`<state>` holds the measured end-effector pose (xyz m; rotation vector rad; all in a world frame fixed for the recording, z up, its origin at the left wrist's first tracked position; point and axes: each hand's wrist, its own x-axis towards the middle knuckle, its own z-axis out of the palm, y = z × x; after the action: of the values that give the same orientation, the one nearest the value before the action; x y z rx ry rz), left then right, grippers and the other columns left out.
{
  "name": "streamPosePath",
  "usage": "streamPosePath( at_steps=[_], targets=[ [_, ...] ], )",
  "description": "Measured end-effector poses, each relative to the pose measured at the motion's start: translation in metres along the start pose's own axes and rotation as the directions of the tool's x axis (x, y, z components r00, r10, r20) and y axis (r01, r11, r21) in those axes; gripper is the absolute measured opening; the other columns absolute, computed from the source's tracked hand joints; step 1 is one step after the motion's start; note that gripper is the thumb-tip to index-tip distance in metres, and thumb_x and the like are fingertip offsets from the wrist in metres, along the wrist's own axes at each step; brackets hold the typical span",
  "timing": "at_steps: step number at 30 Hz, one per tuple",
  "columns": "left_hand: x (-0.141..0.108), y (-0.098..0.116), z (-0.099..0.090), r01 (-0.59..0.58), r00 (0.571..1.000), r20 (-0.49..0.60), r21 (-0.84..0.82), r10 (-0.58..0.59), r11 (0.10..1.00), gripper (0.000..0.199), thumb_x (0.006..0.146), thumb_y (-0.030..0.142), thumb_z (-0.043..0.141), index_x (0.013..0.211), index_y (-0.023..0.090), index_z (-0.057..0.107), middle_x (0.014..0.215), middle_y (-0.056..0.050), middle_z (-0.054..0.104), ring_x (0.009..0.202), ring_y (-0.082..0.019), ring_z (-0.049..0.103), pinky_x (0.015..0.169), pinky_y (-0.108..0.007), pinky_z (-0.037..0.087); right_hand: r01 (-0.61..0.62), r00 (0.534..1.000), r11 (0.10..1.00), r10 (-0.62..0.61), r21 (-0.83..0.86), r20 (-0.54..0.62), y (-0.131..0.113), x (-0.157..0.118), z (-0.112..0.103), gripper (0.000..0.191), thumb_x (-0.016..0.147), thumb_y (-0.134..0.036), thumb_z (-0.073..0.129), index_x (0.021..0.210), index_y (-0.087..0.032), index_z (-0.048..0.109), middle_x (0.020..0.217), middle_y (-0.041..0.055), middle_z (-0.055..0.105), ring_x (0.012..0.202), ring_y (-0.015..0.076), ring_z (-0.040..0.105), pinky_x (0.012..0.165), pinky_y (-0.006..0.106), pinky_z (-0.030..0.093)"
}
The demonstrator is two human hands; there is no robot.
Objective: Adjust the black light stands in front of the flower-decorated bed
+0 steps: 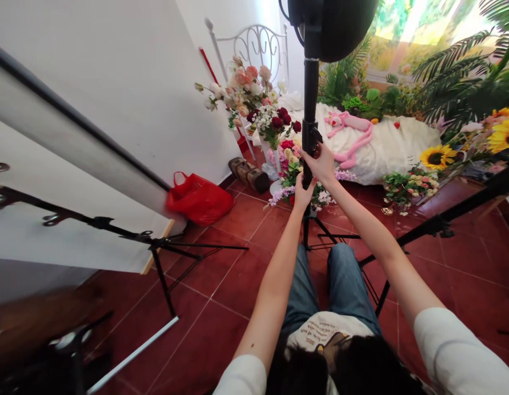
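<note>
Head view: one black stand [311, 93], upright on the red tile floor [233, 269] straight ahead of the person's knees, topped by a bulky black lamp head [340, 27] cut off by the upper edge. Right hand [321, 163]: wrapped about the pole at a dark collar, near its knob [317, 135]; whether the fingers touch that knob I cannot tell from here. Left hand [304, 193]: closed around the same pole just below the right. Behind the stand, one white-draped bed [396, 145], a pink plush toy [353, 123] lying across it. Left of the pole, tall mixed flowers [248, 88] before a white scrolled metal headboard [256, 46]; lower blooms partly hidden by the hands. By the left wall, one red plastic bag [200, 200], slumped on the floor, near a brown wooden object [249, 174]. Further left, a second black tripod [155, 242], legs spread. To the right, sunflowers [437, 158] and a slanting black pole [456, 211].
</note>
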<state>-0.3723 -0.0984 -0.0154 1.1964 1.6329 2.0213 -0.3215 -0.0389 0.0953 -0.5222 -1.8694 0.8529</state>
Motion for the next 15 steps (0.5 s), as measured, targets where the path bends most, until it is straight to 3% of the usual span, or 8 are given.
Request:
streamPosePath(
  at_steps=[3,8,15],
  targets=[
    [0.001,-0.007,0.001,-0.01,1.0,0.022,0.009,0.01,1.0,0.06,0.075,0.059,0.071,0.118,0.02,0.053,0.115,-0.012,0.066,0.111,-0.024,0.063,0.105,-0.043,0.048,-0.012,0.999,1.0,0.011,0.008,0.052,0.007,-0.003,-0.005,0.063,0.077,-0.065,0.069,0.119,-0.018,0.061,0.1,0.0082,0.072,0.097,0.0249,0.07,0.089,0.04,0.059],
    [0.003,-0.018,0.004,0.007,1.0,0.014,0.019,-0.007,1.0,0.052,0.079,0.04,0.072,0.122,0.02,0.05,0.12,-0.012,0.064,0.114,-0.023,0.063,0.108,-0.043,0.047,-0.108,0.983,0.994,0.104,0.019,0.149,0.023,-0.02,-0.011,0.061,0.068,-0.062,0.077,0.105,-0.015,0.066,0.097,0.0104,0.074,0.091,0.0255,0.071,0.085,0.039,0.059],
    [0.003,-0.023,0.01,0.02,0.999,0.038,-0.066,-0.017,0.998,0.06,0.082,0.029,0.066,0.136,0.02,0.042,0.126,-0.014,0.062,0.125,-0.021,0.059,0.114,-0.043,0.043,-0.173,0.982,0.984,0.175,-0.029,0.065,0.025,-0.054,-0.001,0.059,0.074,-0.054,0.075,0.122,-0.025,0.058,0.113,0.0071,0.072,0.108,0.0278,0.067,0.102,0.043,0.051]
  ],
)
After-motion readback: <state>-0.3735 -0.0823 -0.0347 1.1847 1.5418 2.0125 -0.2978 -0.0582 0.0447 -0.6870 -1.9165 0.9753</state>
